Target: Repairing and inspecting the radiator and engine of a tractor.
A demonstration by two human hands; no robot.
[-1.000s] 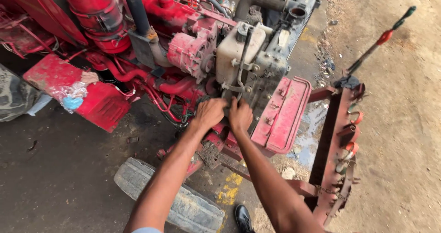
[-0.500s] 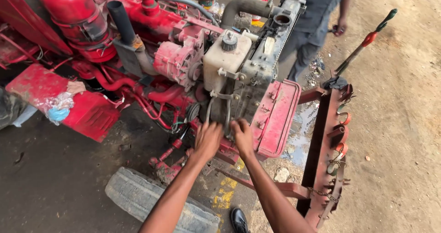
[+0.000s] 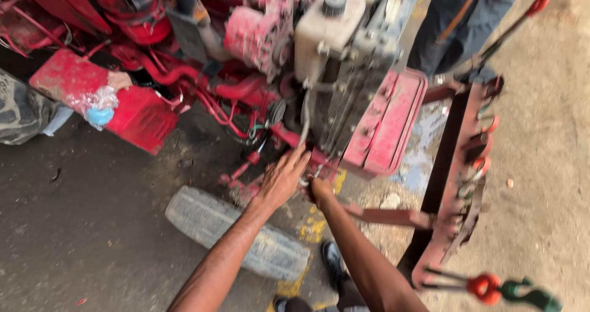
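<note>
Oil-dark concrete floor point(image 3: 86, 238) meets pale dirt toward 3 o'clock, and a red engine point(image 3: 258, 35) fills the view from 10 to 1 o'clock. The person's left hand point(image 3: 284, 178), just below centre, lies with fingers spread and pressed against the low red bracket point(image 3: 319, 159) beneath the grey pump block point(image 3: 350, 66); it grips nothing that can be seen. The right hand point(image 3: 319, 189) touches the same bracket just beside it, curled narrow, though motion blur hides whether it holds a bolt or tool. A worn tyre point(image 3: 236, 232) lies on the floor at 7 o'clock, a red cover plate point(image 3: 387, 127) leans at 2 o'clock, and another person's legs point(image 3: 458, 23) stand at 1 o'clock. Judging from the tight gap, fingers could slip on greasy metal and get pinched against the bracket's edges, or a loosened part could drop onto the shoe point(image 3: 335, 264) below.
</note>
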